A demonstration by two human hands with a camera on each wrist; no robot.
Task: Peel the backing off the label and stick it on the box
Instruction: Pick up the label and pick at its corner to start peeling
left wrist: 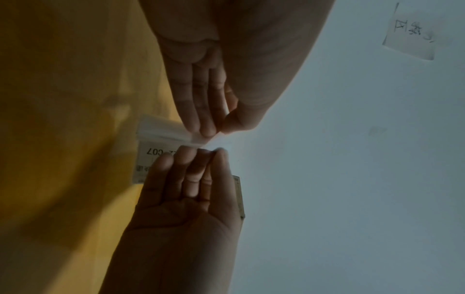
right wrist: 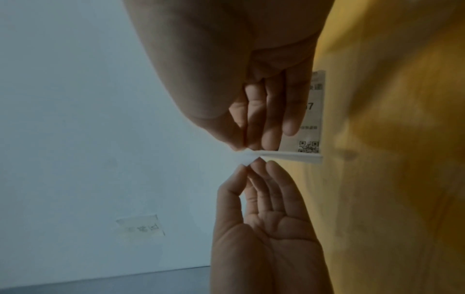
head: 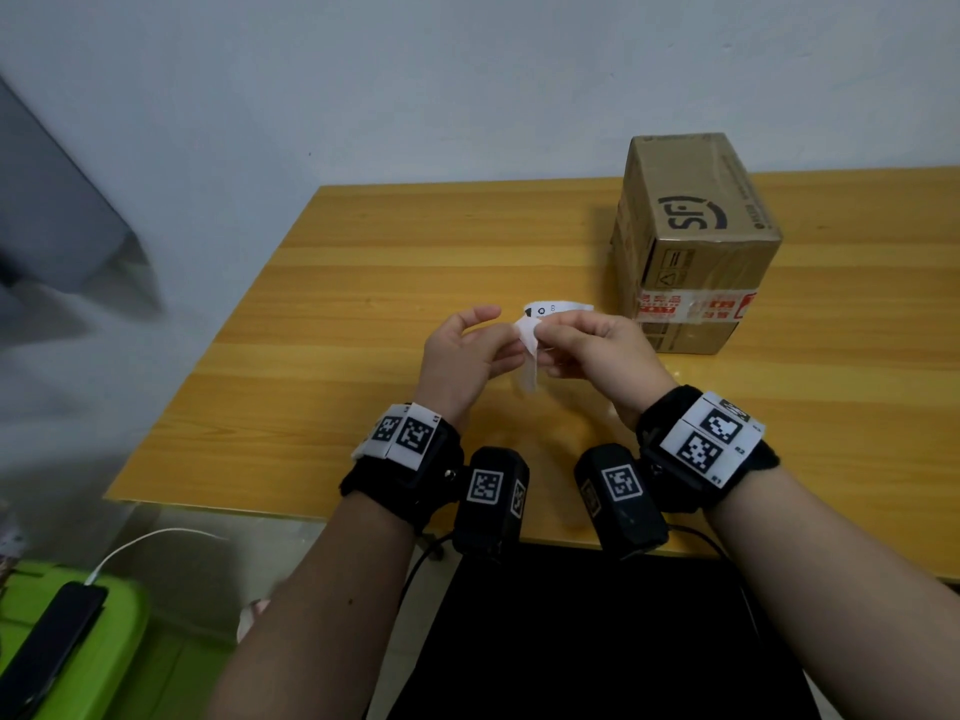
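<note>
A white printed label (head: 557,309) (left wrist: 154,152) (right wrist: 310,127) is held above the yellow wooden table (head: 363,314). My right hand (head: 544,332) (left wrist: 201,151) (right wrist: 242,148) pinches the label at one corner. My left hand (head: 515,336) (left wrist: 214,133) (right wrist: 249,166) pinches the blank backing (head: 527,356) (left wrist: 162,129) (right wrist: 289,157), which has come apart from the label at that corner and hangs folded. Both pinches almost touch. The brown cardboard box (head: 691,241), with red-printed tape around it, stands upright on the table to the right, just beyond my right hand.
The table's left and front edges lie close to my wrists. A green bin (head: 119,662) with a dark phone (head: 47,646) and a white cable (head: 145,540) sits low on the left. A taped paper note (left wrist: 412,29) (right wrist: 143,224) hangs on the wall behind.
</note>
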